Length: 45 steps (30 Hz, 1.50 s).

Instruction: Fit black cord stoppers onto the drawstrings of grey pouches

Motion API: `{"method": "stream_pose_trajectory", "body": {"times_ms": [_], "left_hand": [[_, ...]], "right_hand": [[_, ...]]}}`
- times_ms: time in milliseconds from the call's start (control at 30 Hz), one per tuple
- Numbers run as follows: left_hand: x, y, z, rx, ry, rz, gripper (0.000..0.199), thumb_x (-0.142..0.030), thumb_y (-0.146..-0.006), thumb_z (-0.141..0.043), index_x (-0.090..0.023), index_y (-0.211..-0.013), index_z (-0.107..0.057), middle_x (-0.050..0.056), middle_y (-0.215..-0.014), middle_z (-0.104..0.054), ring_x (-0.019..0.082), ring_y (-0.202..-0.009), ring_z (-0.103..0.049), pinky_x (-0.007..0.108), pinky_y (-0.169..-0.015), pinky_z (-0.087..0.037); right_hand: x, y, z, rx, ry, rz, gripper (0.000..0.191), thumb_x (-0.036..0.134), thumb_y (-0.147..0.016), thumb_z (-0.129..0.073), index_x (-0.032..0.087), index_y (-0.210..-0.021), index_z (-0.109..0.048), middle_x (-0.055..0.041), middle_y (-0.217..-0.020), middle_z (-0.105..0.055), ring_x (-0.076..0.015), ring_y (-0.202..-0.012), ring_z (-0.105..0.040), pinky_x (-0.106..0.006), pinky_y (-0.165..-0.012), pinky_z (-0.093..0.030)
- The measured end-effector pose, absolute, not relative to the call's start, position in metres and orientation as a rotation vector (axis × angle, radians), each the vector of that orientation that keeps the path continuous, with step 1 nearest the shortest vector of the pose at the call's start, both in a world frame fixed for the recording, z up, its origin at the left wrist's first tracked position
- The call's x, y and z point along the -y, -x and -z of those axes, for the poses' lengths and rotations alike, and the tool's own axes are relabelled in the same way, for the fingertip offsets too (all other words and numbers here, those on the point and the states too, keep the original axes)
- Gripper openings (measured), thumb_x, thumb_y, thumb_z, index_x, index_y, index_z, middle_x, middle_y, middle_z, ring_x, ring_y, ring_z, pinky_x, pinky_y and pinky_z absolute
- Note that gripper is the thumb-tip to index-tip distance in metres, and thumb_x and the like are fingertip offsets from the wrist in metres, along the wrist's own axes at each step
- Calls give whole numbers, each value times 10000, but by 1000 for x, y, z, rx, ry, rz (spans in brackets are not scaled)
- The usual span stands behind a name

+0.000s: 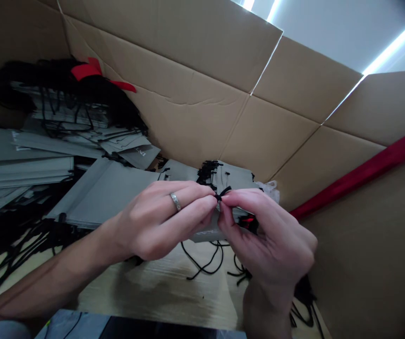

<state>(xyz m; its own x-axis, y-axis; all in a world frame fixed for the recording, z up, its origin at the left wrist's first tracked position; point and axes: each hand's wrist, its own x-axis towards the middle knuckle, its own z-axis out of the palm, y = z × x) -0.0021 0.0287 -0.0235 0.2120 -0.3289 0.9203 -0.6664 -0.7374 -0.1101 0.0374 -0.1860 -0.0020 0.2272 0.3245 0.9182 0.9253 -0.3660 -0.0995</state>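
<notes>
Near the middle of the head view, my left hand [172,216] and my right hand [267,228] meet fingertip to fingertip. Both pinch a black cord [225,192], which looks knotted between them; a short end sticks up past the right fingertips. A ring sits on a finger of my left hand. Just under the hands is a grey pouch [205,234] with pale lettering, partly hidden by my fingers. Loose black cords [205,270] trail below it over the table.
Grey pouches with black cords [107,188] lie in stacks on the left and behind my hands. A bundle of black cords [57,80] with a red strip [87,70] tops the far left pile. Cardboard walls [174,61] enclose the pale table [153,287]; a red band [364,169] crosses the right wall.
</notes>
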Motion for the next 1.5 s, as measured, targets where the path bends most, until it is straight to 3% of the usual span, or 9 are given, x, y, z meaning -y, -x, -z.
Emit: {"method": "stream_pose_trajectory", "body": {"times_ms": [300, 433, 633, 833, 1000, 1267, 1367, 1433, 1500], "left_hand": [[-20, -11, 11, 855, -1822, -1333, 153, -117, -900, -883, -216, -940, -774, -30, -885, -870, 96, -731, -831, 149, -734, -694], [-20, -17, 12, 911, -1662, -1201, 170, -96, -886, -881, -216, -937, -773, -40, -864, -854, 98, -732, -822, 165, -692, -683], [-24, -5, 18, 956, -1981, -1492, 193, -146, -988, -905, -178, -1138, -789, 59, -1087, -901, 159, -862, -867, 244, -864, -740], [-27, 1, 24, 1039, -2180, -1528, 190, -141, -1039, -836, -109, -1211, -762, 155, -1179, -880, 254, -1008, -882, 328, -946, -750], [-21, -11, 24, 1020, -1921, -1530, 174, -189, -980, -927, -124, -1067, -791, 89, -1038, -889, 164, -845, -855, 237, -880, -720], [-17, -21, 17, 946, -1663, -1123, 191, -24, -847, -835, -188, -936, -793, 11, -961, -882, 102, -796, -836, 141, -781, -673], [-16, -21, 14, 875, -1633, -870, 272, -64, -878, -869, -182, -1113, -801, 34, -1042, -877, 143, -906, -853, 186, -857, -707], [-16, -19, 10, 815, -1703, -633, 278, -161, -958, -860, -169, -1227, -792, 38, -1032, -869, 141, -872, -828, 184, -798, -691], [-17, -16, 6, 783, -1799, -425, 152, -247, -1055, -778, -159, -1173, -816, 16, -912, -837, 114, -745, -747, 165, -667, -610]], "right_hand": [[184, -39, 1, 1123, 1570, 892, 337, 7, -941, -779, 309, -1081, -828, 10, -878, -842, -208, -759, -811, -374, -720, -720], [185, -44, -1, 1133, 1535, 875, 298, 8, -927, -784, 278, -1045, -831, 2, -874, -844, -203, -762, -814, -358, -704, -713], [189, -42, -1, 1124, 1663, 940, 321, 15, -967, -771, 312, -1085, -804, 4, -898, -838, -223, -809, -815, -400, -765, -724], [194, -32, -6, 1172, 1882, 968, 270, 4, -1032, -716, 269, -1069, -755, 8, -914, -815, -154, -813, -780, -287, -797, -696], [200, -36, -5, 1102, 1834, 786, 247, 34, -990, -751, 276, -1038, -758, 31, -935, -817, -145, -824, -771, -287, -763, -655], [202, -41, -2, 1051, 1687, 686, 287, -1, -928, -795, 268, -1026, -821, 29, -918, -825, -170, -822, -782, -323, -738, -620], [200, -41, -1, 1015, 1679, 750, 293, -1, -934, -804, 273, -1037, -823, 34, -937, -829, -165, -850, -783, -324, -770, -622], [199, -42, -1, 979, 1671, 819, 284, 10, -938, -811, 276, -1037, -825, 31, -942, -828, -173, -866, -783, -335, -783, -623], [200, -44, -2, 959, 1670, 855, 275, 19, -944, -814, 280, -1033, -826, 28, -951, -825, -176, -881, -781, -338, -797, -624]]}}
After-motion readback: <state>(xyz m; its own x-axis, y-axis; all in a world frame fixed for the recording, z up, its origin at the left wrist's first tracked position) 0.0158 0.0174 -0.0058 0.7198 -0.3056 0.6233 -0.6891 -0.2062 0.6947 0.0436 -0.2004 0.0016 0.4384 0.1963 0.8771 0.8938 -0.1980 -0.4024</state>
